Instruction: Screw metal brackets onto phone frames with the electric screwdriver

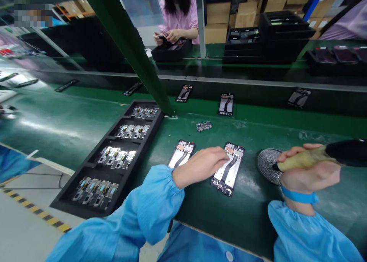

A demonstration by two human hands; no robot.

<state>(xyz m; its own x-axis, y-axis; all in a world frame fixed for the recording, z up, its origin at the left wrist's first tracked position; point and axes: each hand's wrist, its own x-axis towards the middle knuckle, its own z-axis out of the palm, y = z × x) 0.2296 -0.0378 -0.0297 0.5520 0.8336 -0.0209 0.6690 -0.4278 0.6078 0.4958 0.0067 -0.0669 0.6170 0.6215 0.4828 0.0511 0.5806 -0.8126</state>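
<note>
Head view: left hand [200, 165] lies flat, fingers loosely together, fingertips on the upper left edge of the open phone chassis [228, 168], pinning it to the green bench mat [252, 212], not gripping it. Right hand [308, 170] is clamped around the electric screwdriver [323, 157], bit end pointing left and sitting over the round screw dish [266, 164]. I judge the key relation as this: the phone chassis sits between the two hands, just left of the screw dish, its long axis running from near-left to far-right, slightly tilted off my line of sight, camera end far, port end near. Left hand is the one on it; the screwdriver tip is near but apart from it, off its right edge. A second phone chassis [181, 153] lies just beside the first on the left, roughly parallel, partly covered by my left wrist. A loose small circuit board [203, 126] sits further back on the mat, well apart from both hands. A black parts tray [86, 200] with four rows of small boards runs along my left. More chassis [226, 104] ride the belt beyond. A co-worker in pink [180, 17] handles something across the line, hands together over a black tray; nothing of theirs reaches my side.
</note>
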